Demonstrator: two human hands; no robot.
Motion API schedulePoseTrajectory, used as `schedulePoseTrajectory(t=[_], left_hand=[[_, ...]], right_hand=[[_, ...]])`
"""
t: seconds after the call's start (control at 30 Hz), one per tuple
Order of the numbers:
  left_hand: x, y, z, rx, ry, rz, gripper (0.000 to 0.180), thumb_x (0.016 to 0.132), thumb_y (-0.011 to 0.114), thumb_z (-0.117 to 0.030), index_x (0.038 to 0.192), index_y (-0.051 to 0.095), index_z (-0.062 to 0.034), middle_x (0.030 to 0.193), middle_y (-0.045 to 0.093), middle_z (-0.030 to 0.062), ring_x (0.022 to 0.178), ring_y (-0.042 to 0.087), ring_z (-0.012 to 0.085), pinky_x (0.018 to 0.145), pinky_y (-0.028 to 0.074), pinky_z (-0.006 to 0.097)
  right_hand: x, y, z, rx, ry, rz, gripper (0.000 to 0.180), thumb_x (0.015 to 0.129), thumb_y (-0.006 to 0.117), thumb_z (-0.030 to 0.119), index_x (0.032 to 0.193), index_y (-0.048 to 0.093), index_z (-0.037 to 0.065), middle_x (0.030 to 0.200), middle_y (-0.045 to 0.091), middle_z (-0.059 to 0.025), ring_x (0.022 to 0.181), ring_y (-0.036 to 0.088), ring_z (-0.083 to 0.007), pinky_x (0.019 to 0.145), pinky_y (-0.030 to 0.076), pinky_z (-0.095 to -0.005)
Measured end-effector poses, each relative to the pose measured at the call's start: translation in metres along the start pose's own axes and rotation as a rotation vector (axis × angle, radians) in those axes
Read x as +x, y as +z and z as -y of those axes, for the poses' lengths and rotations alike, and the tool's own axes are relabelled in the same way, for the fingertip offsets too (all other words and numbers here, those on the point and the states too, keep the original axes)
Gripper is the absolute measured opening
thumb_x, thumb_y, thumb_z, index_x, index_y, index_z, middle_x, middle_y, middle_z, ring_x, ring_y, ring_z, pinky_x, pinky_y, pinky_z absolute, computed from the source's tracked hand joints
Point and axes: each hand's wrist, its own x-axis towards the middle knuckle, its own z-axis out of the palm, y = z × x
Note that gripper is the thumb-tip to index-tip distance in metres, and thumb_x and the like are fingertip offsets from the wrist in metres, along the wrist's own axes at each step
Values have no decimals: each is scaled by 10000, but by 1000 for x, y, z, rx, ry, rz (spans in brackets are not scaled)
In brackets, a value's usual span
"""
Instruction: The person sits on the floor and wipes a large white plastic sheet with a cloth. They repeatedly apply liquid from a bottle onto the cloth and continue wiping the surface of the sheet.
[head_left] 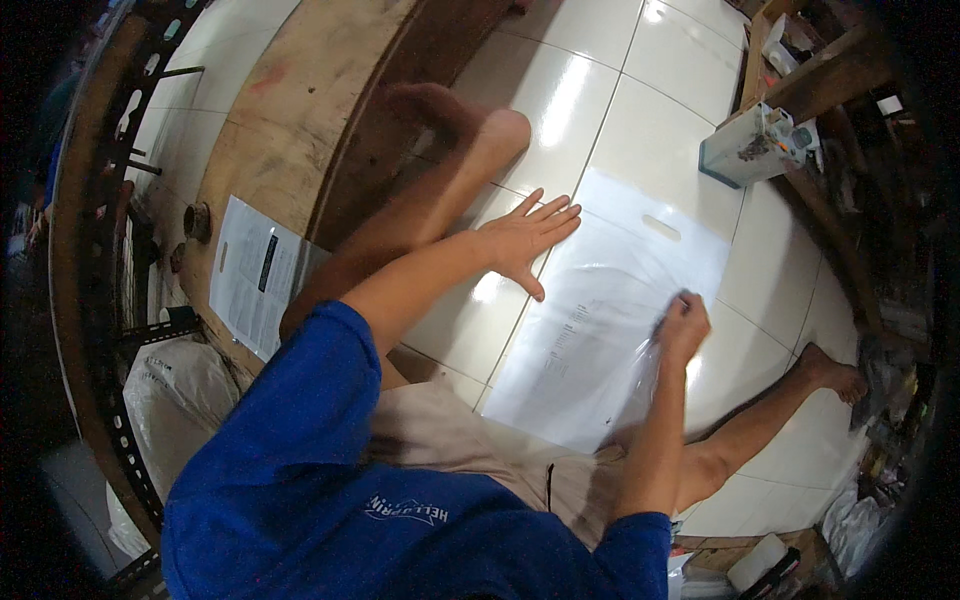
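Observation:
A flat white plastic bag [600, 270] with a cut-out handle slot lies on the tiled floor between my legs. Small dark print shows on its left half, and its clear film is creased on the right. My left hand [530, 240] has its fingers spread flat, with the tips at the bag's upper left edge. On the bag's right side, my right hand [684, 328] is closed, fingers curled down against the film. Whatever it grips, if anything, is hidden by the fingers.
A wooden bench [290, 90] stands at the left, bearing a printed white bag [262, 275] and a small round metal piece [197, 222]. A translucent plastic container [745, 148] sits at the upper right by wooden shelving [835, 70]. White plastic bundles [185, 400] lie at the lower left.

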Motion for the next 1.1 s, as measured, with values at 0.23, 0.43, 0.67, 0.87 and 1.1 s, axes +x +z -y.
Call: schedulePoseTrajectory(t=[0.23,0.43,0.67,0.87,1.1], left_hand=[[0,1,-3,12,3,16,1289,571,728,-686,1455,176,73,1540,173,242,1455,70,373,1159,45,575],[2,2,2,5,10,15,1287,571,738,-676,1453,181,76,1537,162,257,1454,75,375,1156,44,584],[9,-5,-4,53,11,29,1262,592,736,-664,1450,186,80,1537,171,250,1453,85,371,1155,69,586],[5,-2,-3,81,-19,49,1267,585,742,-659,1448,186,84,1540,165,246,1453,84,372,1156,80,583],[4,-1,-4,63,-20,38,1264,581,749,-651,1453,187,71,1540,167,244,1452,86,375,1155,81,582]], right_hand=[[-73,59,72,153,-503,237,114,837,572,68,913,622,1,865,619,-185,826,596,-347,734,475,-424],[-51,39,17,6,-236,13,182,828,584,64,979,657,-6,930,652,-200,877,621,-352,802,486,-417],[-41,16,-6,120,-165,23,138,815,630,52,923,636,-33,861,664,-155,752,637,-271,716,499,-365],[-114,55,51,87,-372,175,123,840,578,32,958,612,23,864,598,-189,817,586,-380,732,471,-454],[-33,-26,-12,28,32,-14,177,824,592,95,941,651,-25,857,677,-219,800,657,-368,749,498,-409]])
